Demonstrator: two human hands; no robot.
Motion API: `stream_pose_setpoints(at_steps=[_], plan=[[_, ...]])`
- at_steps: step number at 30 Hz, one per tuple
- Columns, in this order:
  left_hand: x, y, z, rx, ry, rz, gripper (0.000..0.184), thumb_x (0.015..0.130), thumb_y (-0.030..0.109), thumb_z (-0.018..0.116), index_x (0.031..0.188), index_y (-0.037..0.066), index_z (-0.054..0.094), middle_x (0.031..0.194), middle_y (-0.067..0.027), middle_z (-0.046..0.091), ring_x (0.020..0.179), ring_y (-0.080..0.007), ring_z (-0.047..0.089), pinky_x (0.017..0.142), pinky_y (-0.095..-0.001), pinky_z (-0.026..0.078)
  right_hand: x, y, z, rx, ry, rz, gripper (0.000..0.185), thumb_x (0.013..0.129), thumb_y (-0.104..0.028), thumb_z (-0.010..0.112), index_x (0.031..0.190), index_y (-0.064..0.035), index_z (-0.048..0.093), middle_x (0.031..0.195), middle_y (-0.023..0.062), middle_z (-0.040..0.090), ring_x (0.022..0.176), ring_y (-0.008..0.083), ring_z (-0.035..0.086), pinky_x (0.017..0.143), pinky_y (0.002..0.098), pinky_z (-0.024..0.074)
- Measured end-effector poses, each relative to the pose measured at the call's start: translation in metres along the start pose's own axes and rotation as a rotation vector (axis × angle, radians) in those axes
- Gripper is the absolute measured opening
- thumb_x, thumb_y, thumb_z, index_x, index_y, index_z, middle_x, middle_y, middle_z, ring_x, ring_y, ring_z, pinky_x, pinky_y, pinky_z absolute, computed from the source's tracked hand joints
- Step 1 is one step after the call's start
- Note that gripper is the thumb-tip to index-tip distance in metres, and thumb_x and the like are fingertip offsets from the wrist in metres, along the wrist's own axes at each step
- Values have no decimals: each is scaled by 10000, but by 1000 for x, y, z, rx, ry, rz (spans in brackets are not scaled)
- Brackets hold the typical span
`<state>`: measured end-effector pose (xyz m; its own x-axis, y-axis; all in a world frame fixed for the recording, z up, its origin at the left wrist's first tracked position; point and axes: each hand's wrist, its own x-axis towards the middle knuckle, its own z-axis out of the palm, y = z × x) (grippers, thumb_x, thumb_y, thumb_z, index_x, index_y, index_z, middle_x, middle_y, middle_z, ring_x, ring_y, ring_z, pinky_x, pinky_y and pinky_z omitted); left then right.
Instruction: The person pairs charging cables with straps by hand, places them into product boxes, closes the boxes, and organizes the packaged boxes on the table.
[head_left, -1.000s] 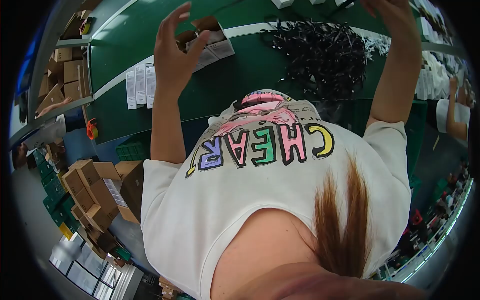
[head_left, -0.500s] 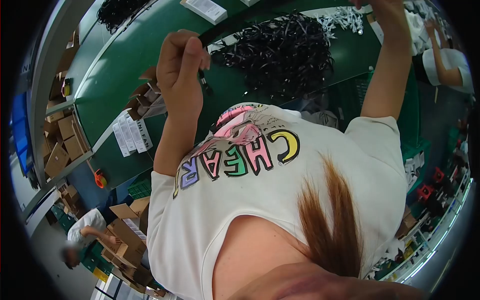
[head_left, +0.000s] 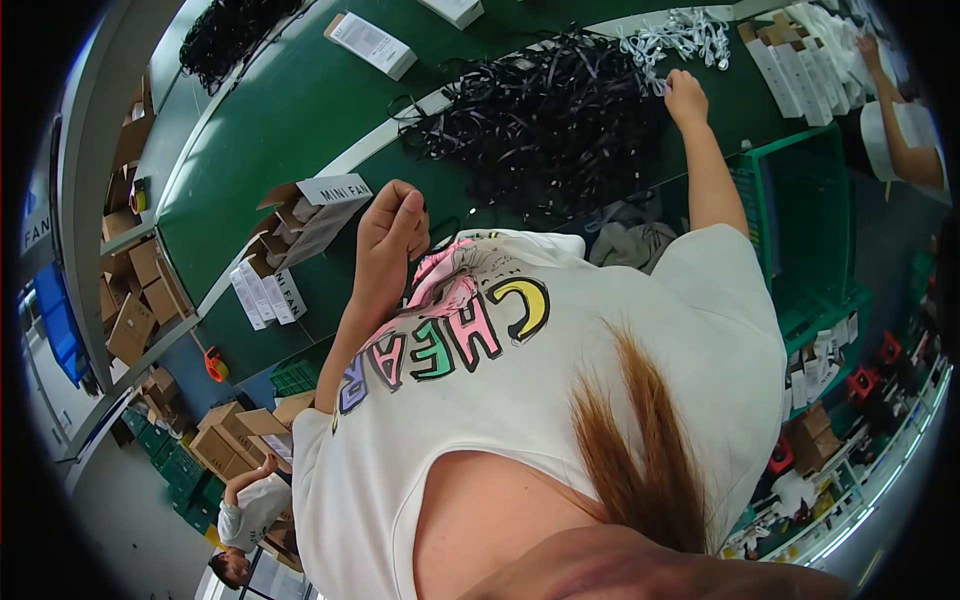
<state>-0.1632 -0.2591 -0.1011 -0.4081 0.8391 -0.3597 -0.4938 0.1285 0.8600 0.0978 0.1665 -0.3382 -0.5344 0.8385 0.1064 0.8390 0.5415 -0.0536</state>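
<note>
My left hand (head_left: 392, 232) is closed in front of my chest, with a bit of black strap showing by its fingers. Beyond it lies a heap of thin black straps (head_left: 545, 120), tangled on the green table. My right hand (head_left: 687, 100) reaches out to the heap's right edge, where its fingertips are pinched beside a small pile of white cords (head_left: 680, 40). Whatever sits between those fingertips is too small to make out.
Left of my left hand stands an open MINI FAN box (head_left: 325, 215), with several white boxes (head_left: 268, 292) beside it. White boxes (head_left: 370, 45) lie further back. A green crate (head_left: 800, 230) is at my right. Other people (head_left: 250, 515) are nearby.
My left hand has come down closer to my chest. My right hand has moved down from the top edge to the white cords. The black strap stretched across the top is no longer there.
</note>
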Motion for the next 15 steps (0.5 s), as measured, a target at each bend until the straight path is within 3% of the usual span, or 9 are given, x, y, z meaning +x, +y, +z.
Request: stream_pose_setpoints(at_steps=[4,9,13,14,15], plan=[[-7,-9,-8,19,-5,-21,124,1007,142,480,920,54,493,690,3,476,550,-50,283,501,-181,265,-6,13,-7,137,-96,81,100,834,-134,578,907,-100,636,1038,73,653,837,326,622,759,391,507],[-3,-13,-1,25,90,44,101,1003,105,465,1015,28,529,726,-1,518,577,-59,354,526,-183,289,-13,19,-12,-63,24,98,100,818,-128,586,899,-92,633,981,84,667,802,360,610,743,420,505],[-5,-10,-7,578,28,238,149,986,49,450,1105,26,536,767,-17,553,632,-78,431,559,-194,315,-13,3,-62,-126,-424,259,135,835,-114,591,949,-85,657,857,85,659,709,284,602,675,351,504],[-5,-16,-9,550,33,255,214,973,22,442,1175,38,509,769,-24,557,658,-84,455,574,-197,324,-17,-1,-73,-130,-432,254,135,835,-114,591,949,-85,657,857,85,659,709,284,602,675,351,504],[-3,-22,-12,522,41,274,294,960,-5,434,1245,50,482,771,-30,562,684,-91,480,588,-200,332,-22,-8,-84,162,-462,232,162,841,-106,589,986,-78,657,837,80,652,696,252,595,662,323,496]])
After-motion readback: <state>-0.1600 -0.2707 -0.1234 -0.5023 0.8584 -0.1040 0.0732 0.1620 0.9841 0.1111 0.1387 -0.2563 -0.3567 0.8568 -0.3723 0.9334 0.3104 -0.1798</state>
